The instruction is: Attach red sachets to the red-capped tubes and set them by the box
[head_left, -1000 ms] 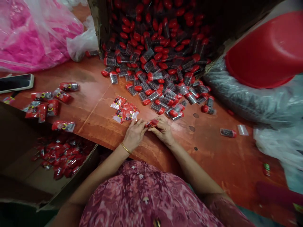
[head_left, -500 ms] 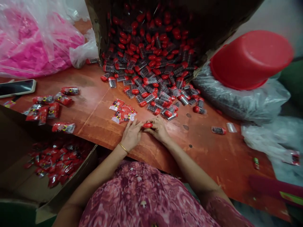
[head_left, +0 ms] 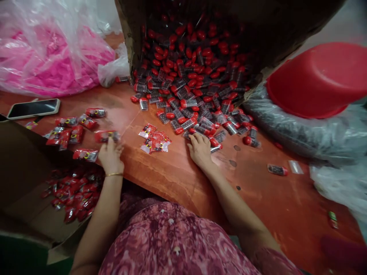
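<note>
Fingers of left hand pinch a red packet; right hand lies open-fingered on the reddish table.

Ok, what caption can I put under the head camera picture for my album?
Left hand on a wrapped packet, right hand at the pile of red-capped tubes.

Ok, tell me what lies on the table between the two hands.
In the head view, a heap of flat red wrappers lies between the left hand and the right hand; the rest is bare tabletop.
</note>
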